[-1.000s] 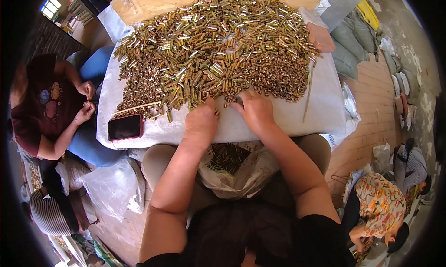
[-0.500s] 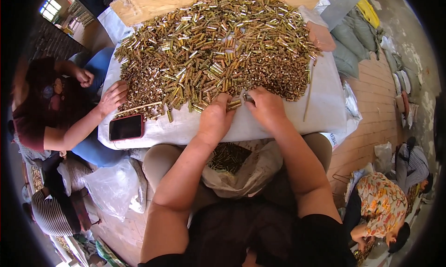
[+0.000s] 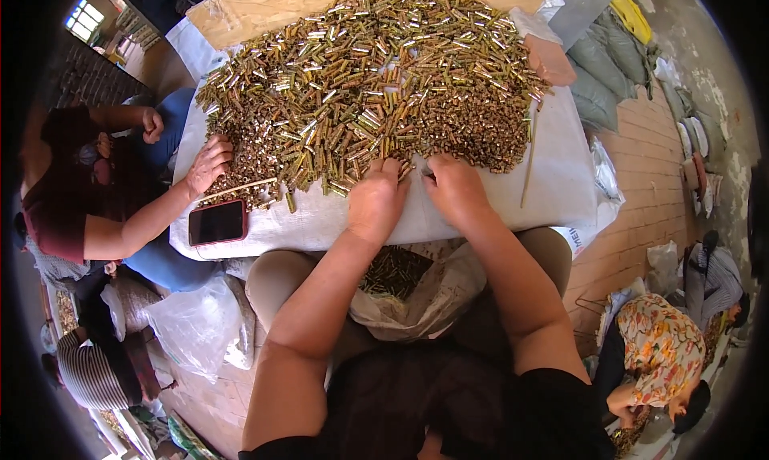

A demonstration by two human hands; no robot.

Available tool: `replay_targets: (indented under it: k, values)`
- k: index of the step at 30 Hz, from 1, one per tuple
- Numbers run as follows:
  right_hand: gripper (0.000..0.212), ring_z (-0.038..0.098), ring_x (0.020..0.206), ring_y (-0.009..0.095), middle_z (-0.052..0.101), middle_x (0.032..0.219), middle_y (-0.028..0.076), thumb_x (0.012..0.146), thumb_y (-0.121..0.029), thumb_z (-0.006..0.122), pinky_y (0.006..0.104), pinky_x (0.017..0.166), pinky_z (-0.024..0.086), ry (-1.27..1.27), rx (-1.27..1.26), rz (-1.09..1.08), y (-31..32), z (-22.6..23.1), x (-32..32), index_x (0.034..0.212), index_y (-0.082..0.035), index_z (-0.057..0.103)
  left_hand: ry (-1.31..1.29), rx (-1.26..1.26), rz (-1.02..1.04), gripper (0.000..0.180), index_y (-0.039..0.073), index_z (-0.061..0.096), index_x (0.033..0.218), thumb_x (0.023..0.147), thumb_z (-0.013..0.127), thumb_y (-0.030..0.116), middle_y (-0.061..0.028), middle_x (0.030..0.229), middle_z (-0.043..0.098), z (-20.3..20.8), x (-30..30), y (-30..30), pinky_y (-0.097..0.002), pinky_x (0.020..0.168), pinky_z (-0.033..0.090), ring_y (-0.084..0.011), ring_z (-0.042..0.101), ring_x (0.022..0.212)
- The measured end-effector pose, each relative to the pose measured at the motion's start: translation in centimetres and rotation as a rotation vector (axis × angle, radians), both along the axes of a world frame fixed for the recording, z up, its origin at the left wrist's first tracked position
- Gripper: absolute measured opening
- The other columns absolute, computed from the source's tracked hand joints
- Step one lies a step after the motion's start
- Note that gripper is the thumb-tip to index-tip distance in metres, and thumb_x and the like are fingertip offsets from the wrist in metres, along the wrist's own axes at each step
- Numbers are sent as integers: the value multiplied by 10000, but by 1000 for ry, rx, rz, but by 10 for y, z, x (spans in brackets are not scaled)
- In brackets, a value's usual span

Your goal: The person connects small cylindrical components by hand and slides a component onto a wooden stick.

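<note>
Brass-coloured metal tubes (image 3: 344, 84) lie in a wide heap on the table in front of me. At the heap's near edge my left hand (image 3: 378, 194) is closed, fingers curled over, with the end of a brass-coloured metal tube (image 3: 406, 170) showing beside its thumb. Close by on the right, my right hand (image 3: 456, 189) is closed at the edge of a pile of small short brass-coloured pieces (image 3: 473, 132). Its fingertips are hidden, so what they hold cannot be seen. A small gap separates the two hands.
A white-covered table (image 3: 553, 196) carries the heap, a phone (image 3: 218, 222) and two thin sticks (image 3: 529, 160). Across the far edge stands a wooden board (image 3: 264, 10). Between my knees is an open sack (image 3: 408, 312) holding metal pieces. A co-worker's hand (image 3: 210, 165) touches the heap at left.
Both my hands have shifted slightly; the tube visible between them earlier is now mostly covered by the left fingers. The co-worker's hand at left has moved further onto the heap.
</note>
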State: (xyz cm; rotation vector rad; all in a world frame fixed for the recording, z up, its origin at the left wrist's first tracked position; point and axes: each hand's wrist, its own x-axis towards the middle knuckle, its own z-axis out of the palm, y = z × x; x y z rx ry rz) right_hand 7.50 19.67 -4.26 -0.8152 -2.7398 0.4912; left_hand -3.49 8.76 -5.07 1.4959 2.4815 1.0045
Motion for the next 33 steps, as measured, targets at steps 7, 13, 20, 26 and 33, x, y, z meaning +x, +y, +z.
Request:
replay_targets:
  k: [7,13,20,26,33]
  values:
    - [179,583,825,344,611,905,168,773,-116,598,402,734,466,185,-322,-48,13,-2,9,916,-12,620,-2,-50,-48,159,36,555,852,731,641,94,-170,850,590,-4,5,-4,-429,638,481,-356,588,740]
    - [184,607,683,235,617,741,139,770,-122,648,348,633,482,271,-612,-86,9,3,8,900,5,619,-112,7,-74,93,18,583,813,737,617,57,-147,765,585,2,0,-10,-367,563,459,-287,572,637]
    - [150,581,639,77,606,723,21,859,-120,596,211,486,467,532,-1206,-59,4,14,8,928,13,611,-1723,328,-53,77,21,577,884,815,587,53,-46,724,587,25,-12,-9,-175,382,240,-33,356,447]
    - [149,568,645,81,601,728,25,880,-140,566,218,516,457,586,-1262,-89,0,20,8,921,-4,609,-1767,401,-78,90,16,572,912,825,582,34,-55,737,600,27,-2,-6,-178,378,254,-48,370,449]
    - [164,563,619,82,602,720,25,883,-160,564,221,502,451,606,-1241,-94,3,17,10,917,-6,610,-1448,249,-158,88,30,596,910,853,602,96,-28,714,596,23,7,-5,-172,397,268,-29,388,482]
